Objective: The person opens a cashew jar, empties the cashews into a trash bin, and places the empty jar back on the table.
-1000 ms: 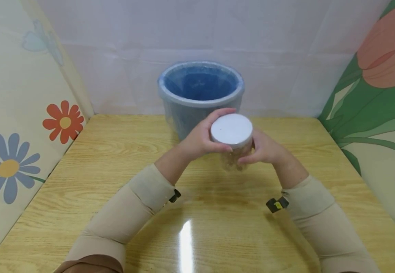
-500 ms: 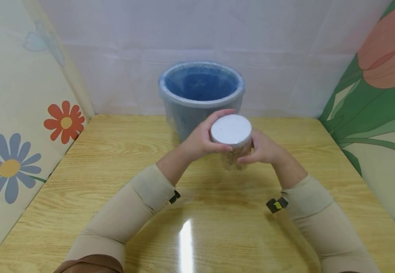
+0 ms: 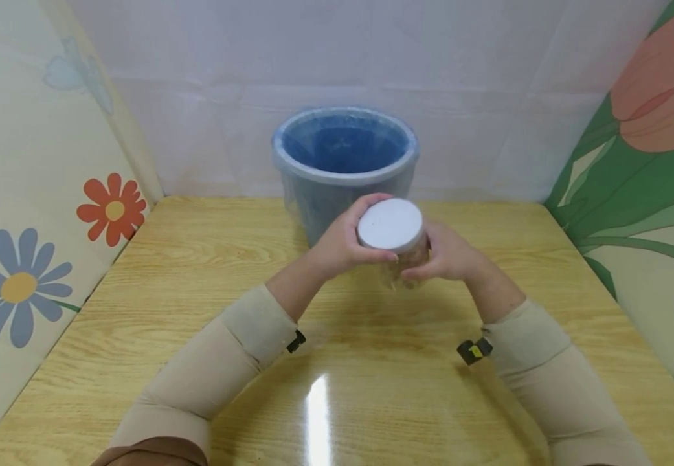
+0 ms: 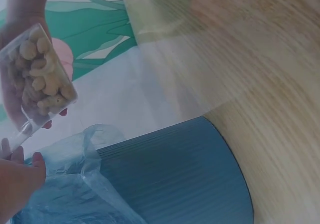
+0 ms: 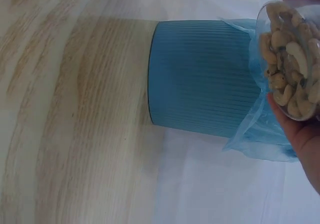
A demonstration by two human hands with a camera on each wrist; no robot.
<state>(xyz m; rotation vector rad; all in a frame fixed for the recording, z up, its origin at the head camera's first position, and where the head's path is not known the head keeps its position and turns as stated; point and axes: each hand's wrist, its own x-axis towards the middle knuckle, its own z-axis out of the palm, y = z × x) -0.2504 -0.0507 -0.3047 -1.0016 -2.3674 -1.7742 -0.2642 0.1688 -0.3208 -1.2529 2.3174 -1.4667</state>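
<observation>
Held up in front of the bin is a clear plastic jar point(image 4: 42, 76) of cashews point(image 5: 287, 58), topped by a round white lid point(image 3: 391, 224). My left hand point(image 3: 342, 238) grips the lid by its edge, thumb in front and fingers behind. Lower down, my right hand point(image 3: 452, 252) holds the jar's body from the right side. The jar leans slightly in the head view, and the wrist views show its lower part packed with nuts. The fingers behind the jar are mostly hidden.
A blue ribbed bin point(image 5: 200, 76) lined with a thin clear-blue bag point(image 4: 75, 184) stands on the wood-grain table point(image 3: 220, 239), near the white back wall point(image 3: 220, 129). Flower-patterned panels point(image 3: 16, 285) flank the table on both sides.
The white lid and the left hand have shifted slightly left and down, with the lid tilting a little. The right hand keeps its hold on the jar almost in place.
</observation>
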